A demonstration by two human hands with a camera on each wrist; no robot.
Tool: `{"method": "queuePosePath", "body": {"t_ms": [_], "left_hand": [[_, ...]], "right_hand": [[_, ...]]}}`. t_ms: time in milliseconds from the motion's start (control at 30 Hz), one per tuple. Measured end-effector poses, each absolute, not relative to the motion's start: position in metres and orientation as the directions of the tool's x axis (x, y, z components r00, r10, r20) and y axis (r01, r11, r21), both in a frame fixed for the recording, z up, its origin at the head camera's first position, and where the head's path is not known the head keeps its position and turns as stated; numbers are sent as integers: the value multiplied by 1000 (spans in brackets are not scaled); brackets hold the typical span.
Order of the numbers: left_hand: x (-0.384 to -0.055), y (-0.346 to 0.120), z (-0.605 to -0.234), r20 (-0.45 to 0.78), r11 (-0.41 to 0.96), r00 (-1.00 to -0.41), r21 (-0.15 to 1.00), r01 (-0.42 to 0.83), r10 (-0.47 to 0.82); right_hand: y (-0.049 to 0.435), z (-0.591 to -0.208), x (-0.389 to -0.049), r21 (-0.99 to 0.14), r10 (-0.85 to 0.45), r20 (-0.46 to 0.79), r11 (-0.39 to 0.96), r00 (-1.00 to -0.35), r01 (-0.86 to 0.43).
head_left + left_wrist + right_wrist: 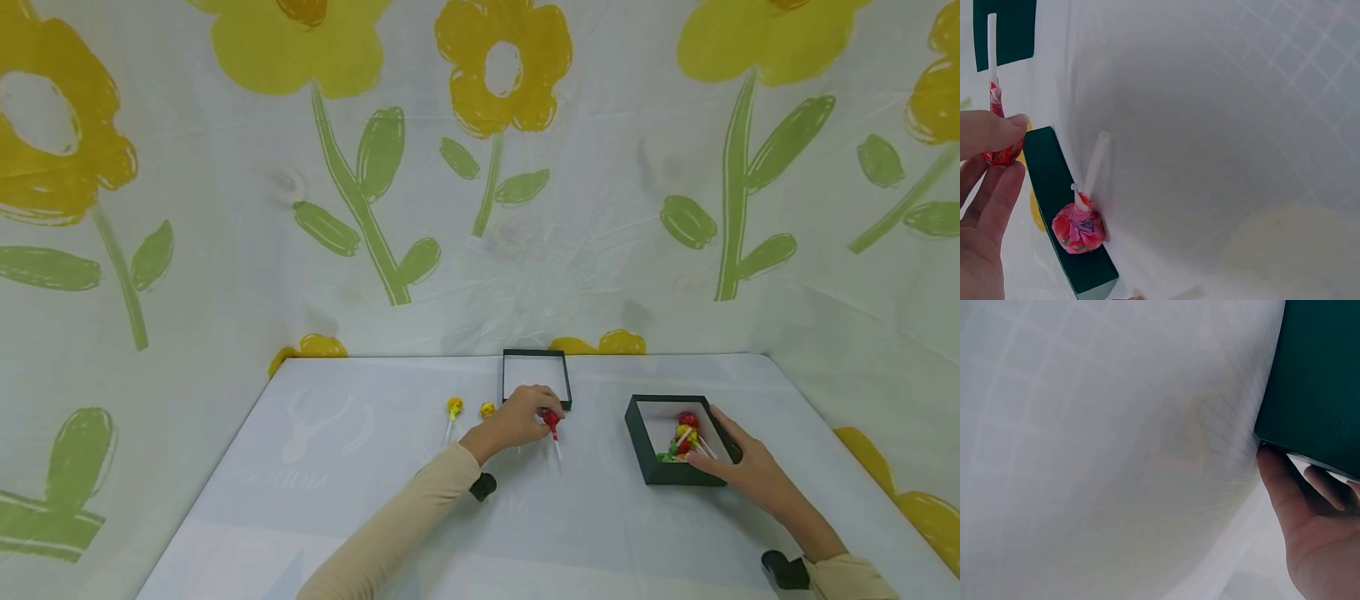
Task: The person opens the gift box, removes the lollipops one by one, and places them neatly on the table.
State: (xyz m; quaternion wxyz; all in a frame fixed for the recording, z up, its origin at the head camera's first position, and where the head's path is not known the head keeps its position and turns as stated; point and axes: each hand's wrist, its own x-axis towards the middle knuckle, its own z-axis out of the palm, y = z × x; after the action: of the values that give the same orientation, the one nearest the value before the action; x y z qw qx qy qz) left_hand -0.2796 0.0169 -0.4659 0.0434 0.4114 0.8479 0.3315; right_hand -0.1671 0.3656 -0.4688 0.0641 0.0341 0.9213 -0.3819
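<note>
My left hand [516,423] pinches a red-wrapped lollipop [1005,154] by its head between thumb and fingers, its white stick pointing up in the left wrist view. Beside the dark green lid [567,385] lies a pink lollipop [1079,229], mostly hidden by the hand in the head view. Two yellow lollipops, one nearer [455,407] and one by the wrist [487,409], are left of the lid. My right hand [756,473] grips the right side of an open dark green box [678,474], thumb at its front edge. Several red, yellow and green lollipops [686,433] lie inside.
The white table [360,475] ends at a back edge against a flower-printed sheet [570,208], which also hangs along both sides. The lid lies with its hollow side up at that back edge. A dark band [483,487] sits at the left wrist.
</note>
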Motion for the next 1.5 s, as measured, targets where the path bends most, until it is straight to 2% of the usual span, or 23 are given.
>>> {"method": "queuePosePath", "body": {"t_ms": [267, 633, 1033, 1300, 1500], "left_hand": [[-284, 19, -474, 143, 511, -690, 570, 643, 709], [-284, 25, -479, 156, 556, -683, 467, 688, 714], [-281, 32, -482, 162, 596, -684, 377, 709, 712], [-280, 31, -479, 153, 613, -715, 412, 674, 682], [-279, 30, -476, 191, 576, -703, 449, 683, 685]], "right_hand": [[366, -468, -167, -701, 15, -145, 704, -989, 114], [366, -468, -166, -705, 5, -121, 703, -993, 90], [364, -469, -166, -704, 25, -144, 700, -989, 120], [365, -472, -167, -691, 23, -130, 715, -991, 107], [365, -470, -166, -695, 16, -123, 713, -992, 98]]}}
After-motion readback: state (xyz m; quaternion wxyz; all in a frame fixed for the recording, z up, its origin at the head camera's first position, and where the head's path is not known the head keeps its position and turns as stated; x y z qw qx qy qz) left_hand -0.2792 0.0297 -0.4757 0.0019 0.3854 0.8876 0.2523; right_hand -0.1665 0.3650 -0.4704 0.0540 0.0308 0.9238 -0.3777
